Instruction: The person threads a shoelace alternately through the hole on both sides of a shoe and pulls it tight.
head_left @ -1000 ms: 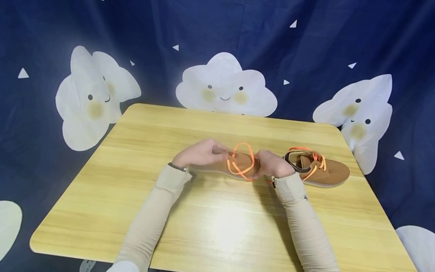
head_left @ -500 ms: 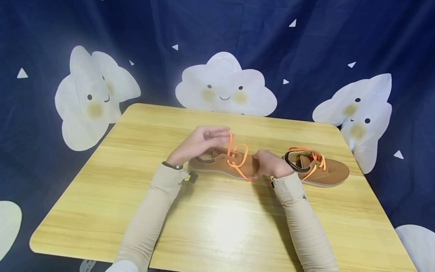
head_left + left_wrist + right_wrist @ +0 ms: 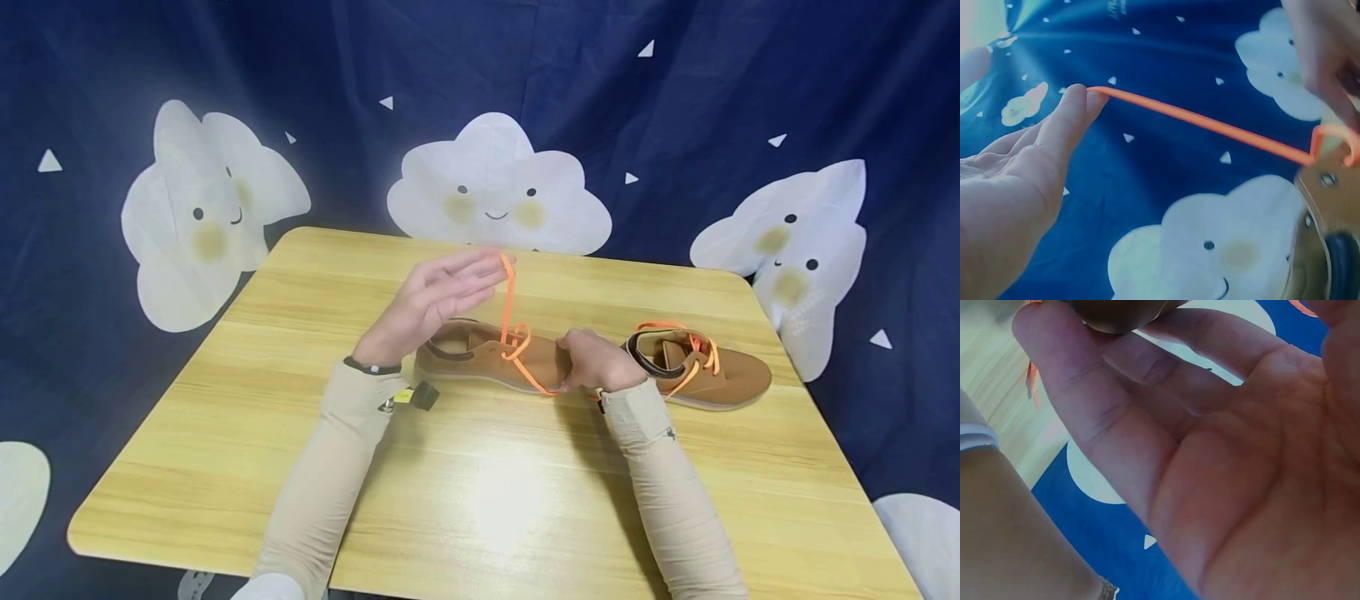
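A brown shoe (image 3: 480, 365) with orange laces lies in mid-table, its toe pointing right. Above its heel opening, my left hand (image 3: 431, 307) pinches one end of the orange shoelace (image 3: 509, 300) at the fingertips. That lace runs taut down to the eyelets, and the left wrist view shows the stretched shoelace (image 3: 1210, 128) between fingertips and shoe. At the other end, my right hand (image 3: 602, 363) grips the toe, covering it. The right wrist view catches part of the toe (image 3: 1125, 314) between thumb and fingers. A small lace loop remains over the eyelets.
A second brown shoe (image 3: 738, 379) with orange laces stands right of my right hand, close to the wrist. Both rest on a wooden table (image 3: 480, 492). A dark blue curtain (image 3: 337, 67) with white clouds hangs behind it.
My left hand has lifted from the shoe up and to the left, drawing the shoelace out. The large lace loop has shrunk. My right hand stays on the toe.
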`<state>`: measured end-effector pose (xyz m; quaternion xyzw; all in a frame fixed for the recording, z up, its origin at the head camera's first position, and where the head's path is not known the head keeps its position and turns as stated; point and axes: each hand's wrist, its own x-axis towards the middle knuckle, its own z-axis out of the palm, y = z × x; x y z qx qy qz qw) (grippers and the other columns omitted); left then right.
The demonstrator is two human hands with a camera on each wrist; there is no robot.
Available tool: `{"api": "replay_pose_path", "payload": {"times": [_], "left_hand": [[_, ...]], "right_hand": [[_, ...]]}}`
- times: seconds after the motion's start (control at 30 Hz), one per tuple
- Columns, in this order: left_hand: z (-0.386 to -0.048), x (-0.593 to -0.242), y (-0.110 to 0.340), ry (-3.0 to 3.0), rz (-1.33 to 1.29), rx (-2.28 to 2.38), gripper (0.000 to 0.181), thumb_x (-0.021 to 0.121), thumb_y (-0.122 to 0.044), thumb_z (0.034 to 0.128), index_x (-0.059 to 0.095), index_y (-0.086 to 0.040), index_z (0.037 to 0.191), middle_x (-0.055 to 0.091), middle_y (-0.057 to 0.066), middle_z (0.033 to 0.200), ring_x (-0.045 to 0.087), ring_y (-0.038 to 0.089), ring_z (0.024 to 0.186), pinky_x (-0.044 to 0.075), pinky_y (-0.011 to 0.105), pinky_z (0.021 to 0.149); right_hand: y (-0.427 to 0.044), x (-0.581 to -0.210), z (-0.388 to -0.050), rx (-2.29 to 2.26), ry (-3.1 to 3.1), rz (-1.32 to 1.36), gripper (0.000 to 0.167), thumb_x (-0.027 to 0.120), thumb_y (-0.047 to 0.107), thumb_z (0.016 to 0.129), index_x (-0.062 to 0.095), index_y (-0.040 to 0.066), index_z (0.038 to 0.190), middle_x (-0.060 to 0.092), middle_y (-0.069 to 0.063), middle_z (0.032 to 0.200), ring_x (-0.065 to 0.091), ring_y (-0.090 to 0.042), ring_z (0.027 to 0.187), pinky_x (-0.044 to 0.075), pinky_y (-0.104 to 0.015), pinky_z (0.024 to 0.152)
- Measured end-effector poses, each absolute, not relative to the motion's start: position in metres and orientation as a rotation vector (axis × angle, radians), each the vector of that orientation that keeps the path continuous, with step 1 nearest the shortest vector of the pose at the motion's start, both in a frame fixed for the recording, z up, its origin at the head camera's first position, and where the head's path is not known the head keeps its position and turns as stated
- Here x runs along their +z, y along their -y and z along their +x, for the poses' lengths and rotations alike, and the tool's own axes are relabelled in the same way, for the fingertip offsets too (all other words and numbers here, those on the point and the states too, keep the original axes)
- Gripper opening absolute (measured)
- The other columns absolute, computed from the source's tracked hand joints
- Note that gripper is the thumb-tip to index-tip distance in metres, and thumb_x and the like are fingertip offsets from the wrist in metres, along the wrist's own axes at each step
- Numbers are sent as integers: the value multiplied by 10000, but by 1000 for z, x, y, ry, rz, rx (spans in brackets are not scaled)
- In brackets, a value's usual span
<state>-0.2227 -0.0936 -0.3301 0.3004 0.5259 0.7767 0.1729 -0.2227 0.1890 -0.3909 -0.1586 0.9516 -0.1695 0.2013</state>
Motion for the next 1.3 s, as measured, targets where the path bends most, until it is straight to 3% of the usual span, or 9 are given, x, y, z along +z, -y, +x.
{"api": "replay_pose_path", "payload": {"times": [0.27, 0.6, 0.87, 1.0, 1.13, 1.3], "left_hand": [[-217, -320, 102, -1211, 949, 2384, 664, 394, -127, 1015, 179, 82, 1607, 202, 293, 1686, 259, 411, 1574, 381, 337, 1228], [-238, -334, 118, -1034, 873, 2550, 831, 556, -309, 1030, 100, 32, 1634, 88, 224, 1732, 97, 363, 1625, 101, 419, 1333], [-271, -365, 128, -1275, 555, 2577, 686, 359, -259, 1104, 15, -29, 1651, 74, 139, 1752, 93, 267, 1637, 88, 425, 1335], [-284, -381, 134, -1635, 320, 2417, 726, 405, -304, 1101, 3, -61, 1655, 71, 99, 1755, 111, 270, 1632, 89, 449, 1333], [-293, -395, 142, -2071, 117, 2011, 833, 456, -484, 1074, 25, -80, 1662, 62, 108, 1755, 159, 320, 1616, 135, 489, 1322], [-295, -409, 153, -2541, 121, 1302, 894, 371, -640, 1049, 160, 1, 1636, 220, 221, 1704, 247, 420, 1575, 203, 564, 1289]], "right_hand": [[-188, -392, -222, -446, -2665, -468, 316, 900, 49, 767, 731, 20, 1032, 698, -99, 919, 610, -201, 777, 496, -302, 652], [-187, -392, -223, -432, -2678, -494, 311, 897, 42, 763, 730, 18, 1025, 692, -93, 917, 585, -197, 778, 476, -302, 658], [-186, -392, -222, -418, -2695, -478, 465, 905, 49, 749, 722, -23, 1170, 729, -156, 1097, 641, -229, 933, 540, -353, 778], [-185, -393, -223, -404, -2696, -478, 559, 905, 55, 749, 690, -50, 1254, 715, -205, 1211, 662, -281, 1059, 562, -403, 878], [-186, -392, -222, -411, -2692, -463, 619, 902, 60, 759, 655, -59, 1314, 696, -225, 1272, 667, -316, 1131, 568, -432, 927], [-186, -390, -221, -447, -2682, -430, 474, 902, 55, 753, 701, -11, 1177, 723, -153, 1083, 663, -257, 935, 559, -381, 795]]}}
